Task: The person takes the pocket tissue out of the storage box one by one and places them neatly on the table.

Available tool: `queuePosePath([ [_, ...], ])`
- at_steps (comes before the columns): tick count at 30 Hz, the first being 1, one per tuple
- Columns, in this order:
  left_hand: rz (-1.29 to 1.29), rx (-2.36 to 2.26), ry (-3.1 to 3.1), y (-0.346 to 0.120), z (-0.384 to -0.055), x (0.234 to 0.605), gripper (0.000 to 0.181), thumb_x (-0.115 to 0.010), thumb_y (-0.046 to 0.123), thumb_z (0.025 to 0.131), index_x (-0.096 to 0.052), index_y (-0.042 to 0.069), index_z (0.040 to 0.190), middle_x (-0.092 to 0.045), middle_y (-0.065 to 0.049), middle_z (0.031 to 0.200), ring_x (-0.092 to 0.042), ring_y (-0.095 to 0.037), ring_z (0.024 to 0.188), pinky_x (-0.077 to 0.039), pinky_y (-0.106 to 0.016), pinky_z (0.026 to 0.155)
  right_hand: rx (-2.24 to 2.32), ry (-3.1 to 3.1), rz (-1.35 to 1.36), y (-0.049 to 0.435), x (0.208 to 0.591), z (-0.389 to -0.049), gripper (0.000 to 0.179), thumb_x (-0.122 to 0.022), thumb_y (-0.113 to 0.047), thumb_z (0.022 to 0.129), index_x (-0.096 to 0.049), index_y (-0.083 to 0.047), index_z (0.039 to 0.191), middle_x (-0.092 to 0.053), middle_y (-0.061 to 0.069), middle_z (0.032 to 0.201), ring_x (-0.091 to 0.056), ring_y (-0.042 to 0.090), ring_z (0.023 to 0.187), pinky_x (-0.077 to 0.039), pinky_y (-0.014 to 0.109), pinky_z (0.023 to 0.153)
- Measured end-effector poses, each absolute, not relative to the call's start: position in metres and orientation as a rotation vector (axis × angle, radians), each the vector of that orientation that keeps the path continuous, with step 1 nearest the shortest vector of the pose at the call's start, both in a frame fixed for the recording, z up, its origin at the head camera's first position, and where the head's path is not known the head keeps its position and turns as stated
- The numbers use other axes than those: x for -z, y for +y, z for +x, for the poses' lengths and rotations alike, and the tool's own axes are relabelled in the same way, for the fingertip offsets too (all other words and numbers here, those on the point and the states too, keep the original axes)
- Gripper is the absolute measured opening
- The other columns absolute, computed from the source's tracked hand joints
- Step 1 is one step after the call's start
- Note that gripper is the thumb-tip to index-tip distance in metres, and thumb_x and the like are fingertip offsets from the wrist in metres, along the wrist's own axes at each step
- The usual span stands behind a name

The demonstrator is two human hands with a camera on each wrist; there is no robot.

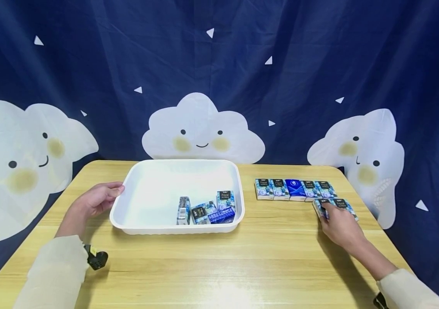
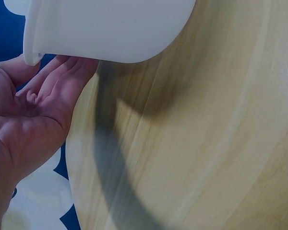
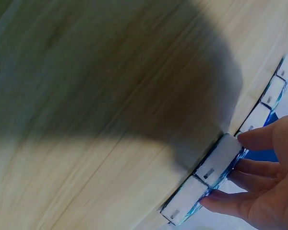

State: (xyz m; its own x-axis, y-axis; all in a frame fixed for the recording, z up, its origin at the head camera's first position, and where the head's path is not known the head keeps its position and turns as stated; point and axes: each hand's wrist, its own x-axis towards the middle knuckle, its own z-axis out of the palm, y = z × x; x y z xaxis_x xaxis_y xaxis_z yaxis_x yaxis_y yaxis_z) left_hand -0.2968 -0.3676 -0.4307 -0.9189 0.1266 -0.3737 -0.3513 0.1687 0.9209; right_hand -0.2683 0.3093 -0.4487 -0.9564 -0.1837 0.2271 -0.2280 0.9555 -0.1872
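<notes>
My left hand [image 1: 97, 199] grips the left edge of a white plastic tray [image 1: 150, 229], thumb at the rim and fingers against the outer wall [image 2: 110, 31]. Inside the tray, toward its front right, lie several small blue tissue packs [image 1: 225, 199], one standing on edge. Over on the right, my right hand [image 1: 341, 225] pinches a floral tissue pack [image 3: 220, 160] between thumb and fingers. A second floral pack [image 1: 344, 205] lies right beside it. Just behind these, several more packs [image 1: 263, 189] form a side-by-side row, with one plain dark blue pack [image 1: 295, 189] in the middle.
The light wooden table [image 1: 204, 266] has rounded far corners. A dark blue curtain [image 1: 227, 64] with smiling white clouds hangs behind it. A black wrist device [image 1: 97, 257] sticks out at my left sleeve.
</notes>
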Motion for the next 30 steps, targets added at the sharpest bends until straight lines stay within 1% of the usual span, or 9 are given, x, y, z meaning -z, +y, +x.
queuePosePath([
  [7,-0.233,-1.806,2.080,-0.366,-0.297,0.429,0.076,-0.054,0.024,0.106,-0.010,-0.005,0.160,-0.069,0.018,0.094,-0.068,0.002,0.088,-0.059,-0.020,0.083,-0.298,-2.935,0.287,0.310,0.444,-0.270,0.041,-0.069,-0.007,0.087,-0.060,0.015,0.121,-0.067,0.036,0.094,-0.065,0.045,0.069,-0.053,0.061,0.062],
  [13,-0.234,-1.795,2.082,-0.366,-0.296,0.429,0.075,-0.054,0.024,0.106,-0.010,-0.005,0.160,-0.069,0.018,0.094,-0.068,0.001,0.088,-0.059,-0.020,0.084,-0.281,-2.921,0.316,0.310,0.439,-0.274,0.037,-0.070,-0.011,0.087,-0.065,0.013,0.115,-0.067,0.037,0.093,-0.065,0.051,0.075,-0.053,0.064,0.066],
  [19,-0.235,-1.793,2.085,-0.366,-0.297,0.430,0.075,-0.054,0.024,0.106,-0.010,-0.005,0.160,-0.069,0.018,0.095,-0.068,0.001,0.088,-0.059,-0.020,0.083,-0.275,-2.944,0.322,0.309,0.433,-0.278,0.033,-0.069,-0.012,0.089,-0.069,0.012,0.111,-0.070,0.034,0.093,-0.066,0.050,0.078,-0.054,0.062,0.069],
  [21,-0.229,-1.791,2.088,-0.366,-0.297,0.430,0.075,-0.054,0.024,0.106,-0.010,-0.006,0.160,-0.069,0.017,0.095,-0.068,0.001,0.088,-0.059,-0.021,0.084,-0.273,-2.945,0.317,0.309,0.430,-0.279,0.030,-0.068,-0.012,0.089,-0.070,0.011,0.107,-0.070,0.032,0.091,-0.067,0.050,0.077,-0.054,0.062,0.068],
  [24,-0.225,-1.784,2.093,-0.366,-0.297,0.429,0.075,-0.054,0.024,0.106,-0.010,-0.006,0.160,-0.069,0.018,0.095,-0.068,0.001,0.089,-0.059,-0.021,0.084,-0.285,-2.937,0.316,0.305,0.426,-0.281,0.020,-0.065,-0.014,0.092,-0.070,0.005,0.087,-0.067,0.020,0.073,-0.063,0.038,0.065,-0.052,0.053,0.060],
  [26,-0.228,-1.779,2.098,-0.366,-0.297,0.429,0.075,-0.054,0.024,0.106,-0.011,-0.006,0.160,-0.069,0.018,0.095,-0.068,0.001,0.089,-0.059,-0.021,0.084,-0.291,-2.920,0.334,0.301,0.423,-0.283,0.020,-0.064,-0.014,0.093,-0.068,0.000,0.079,-0.063,0.012,0.066,-0.058,0.030,0.060,-0.050,0.049,0.057],
  [28,-0.229,-1.777,2.098,-0.366,-0.297,0.428,0.075,-0.054,0.025,0.106,-0.011,-0.005,0.160,-0.069,0.018,0.095,-0.068,0.001,0.089,-0.059,-0.020,0.084,-0.301,-2.909,0.351,0.296,0.420,-0.284,0.020,-0.064,-0.013,0.093,-0.066,-0.004,0.076,-0.059,0.007,0.063,-0.053,0.024,0.058,-0.047,0.045,0.055],
  [30,-0.223,-1.775,2.097,-0.367,-0.297,0.429,0.075,-0.053,0.024,0.106,-0.010,-0.006,0.160,-0.068,0.019,0.095,-0.068,0.002,0.089,-0.059,-0.020,0.084,-0.308,-2.890,0.381,0.289,0.419,-0.286,0.015,-0.064,-0.010,0.092,-0.070,-0.002,0.080,-0.064,0.009,0.066,-0.054,0.023,0.058,-0.050,0.045,0.055],
])
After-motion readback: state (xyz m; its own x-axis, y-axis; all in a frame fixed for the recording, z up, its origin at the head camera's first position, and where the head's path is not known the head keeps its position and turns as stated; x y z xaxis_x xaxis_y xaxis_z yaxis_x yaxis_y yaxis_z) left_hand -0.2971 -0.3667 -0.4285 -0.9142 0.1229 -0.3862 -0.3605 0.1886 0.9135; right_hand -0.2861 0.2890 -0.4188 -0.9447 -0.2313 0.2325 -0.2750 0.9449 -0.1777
